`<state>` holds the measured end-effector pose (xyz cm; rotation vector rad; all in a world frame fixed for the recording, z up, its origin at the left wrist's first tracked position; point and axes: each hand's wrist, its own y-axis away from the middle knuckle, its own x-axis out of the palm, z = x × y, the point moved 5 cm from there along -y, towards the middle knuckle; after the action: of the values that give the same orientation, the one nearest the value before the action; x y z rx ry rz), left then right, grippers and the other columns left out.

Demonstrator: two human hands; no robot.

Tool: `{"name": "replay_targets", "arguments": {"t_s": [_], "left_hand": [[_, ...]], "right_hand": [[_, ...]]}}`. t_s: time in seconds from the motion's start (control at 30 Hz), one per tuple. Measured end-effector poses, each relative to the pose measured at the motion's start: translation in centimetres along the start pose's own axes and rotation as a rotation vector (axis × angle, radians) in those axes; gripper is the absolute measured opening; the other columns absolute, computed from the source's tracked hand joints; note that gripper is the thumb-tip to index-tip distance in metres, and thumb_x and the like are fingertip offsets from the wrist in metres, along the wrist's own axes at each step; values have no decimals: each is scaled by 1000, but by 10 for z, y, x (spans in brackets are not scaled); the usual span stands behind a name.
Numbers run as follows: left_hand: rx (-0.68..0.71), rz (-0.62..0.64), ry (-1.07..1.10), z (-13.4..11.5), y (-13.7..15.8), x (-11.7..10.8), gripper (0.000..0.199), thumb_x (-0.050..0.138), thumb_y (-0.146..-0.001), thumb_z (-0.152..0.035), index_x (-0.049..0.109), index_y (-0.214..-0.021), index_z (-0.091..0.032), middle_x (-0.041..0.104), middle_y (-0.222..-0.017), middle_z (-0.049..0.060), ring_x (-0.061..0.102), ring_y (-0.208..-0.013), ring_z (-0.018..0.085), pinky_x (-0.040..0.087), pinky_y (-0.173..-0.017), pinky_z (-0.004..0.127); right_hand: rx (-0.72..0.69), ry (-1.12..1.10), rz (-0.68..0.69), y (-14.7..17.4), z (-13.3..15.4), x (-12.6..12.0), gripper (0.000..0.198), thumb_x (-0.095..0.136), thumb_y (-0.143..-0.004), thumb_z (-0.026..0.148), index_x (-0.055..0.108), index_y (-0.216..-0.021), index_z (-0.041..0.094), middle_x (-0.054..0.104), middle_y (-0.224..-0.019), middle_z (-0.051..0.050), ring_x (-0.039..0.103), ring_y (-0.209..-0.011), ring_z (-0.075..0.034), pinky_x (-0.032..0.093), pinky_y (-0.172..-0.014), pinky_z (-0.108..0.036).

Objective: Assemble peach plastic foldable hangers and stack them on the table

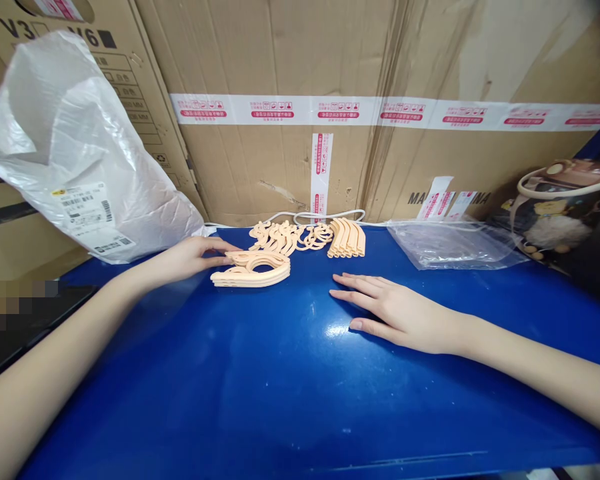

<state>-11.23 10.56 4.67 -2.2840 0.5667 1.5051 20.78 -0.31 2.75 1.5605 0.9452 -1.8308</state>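
Observation:
My left hand (187, 259) reaches to the back left end of a small stack of beige folding clothes hangers (253, 275), its fingers and thumb closed about that end. The stack lies flat on the blue tabletop (260, 373), its curved arms layered on one another. To the right, my right hand (397, 310) rests over the table, palm down, fingers spread and holding nothing. Behind the stack lies a row of beige hook-shaped pieces (285, 237). Beside them sits a group of curved beige hanger arms (347, 239), lined up side by side.
A white plastic mailing bag (80, 147) with labels stands at the back left. Tall cardboard boxes (260, 60) form the back edge. A clear plastic bag (455, 247) lies at the back right, near a dark bag with a handle (555, 207). A white cord (330, 215) runs behind the pieces.

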Motion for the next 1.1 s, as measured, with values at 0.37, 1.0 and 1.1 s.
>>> {"name": "replay_targets", "arguments": {"t_s": [0.37, 1.0, 1.1], "left_hand": [[-78, -4, -21, 4, 1, -2, 55, 55, -77, -53, 60, -118, -17, 64, -121, 8, 59, -109, 27, 46, -94, 36], [-107, -10, -346, 1, 6, -9, 47, 45, -82, -57, 66, -98, -19, 69, -103, 8, 62, -91, 27, 45, -80, 34], [-102, -2, -438, -5, 8, -8, 47, 41, -86, -56, 68, -95, -19, 69, -101, 7, 63, -88, 26, 44, -75, 33]], "right_hand": [[1, -1, 5, 0, 0, 0, 50, 40, -97, 45, 42, -141, 20, 34, -149, -12, 34, -136, -27, 32, -110, -47], [8, 8, 21, -1, 0, -1, 52, 38, -97, 47, 42, -141, 20, 33, -150, -12, 33, -137, -26, 32, -110, -46], [6, -5, 20, 0, 0, -1, 52, 39, -97, 47, 42, -141, 20, 34, -150, -11, 33, -137, -26, 32, -110, -46]]}}
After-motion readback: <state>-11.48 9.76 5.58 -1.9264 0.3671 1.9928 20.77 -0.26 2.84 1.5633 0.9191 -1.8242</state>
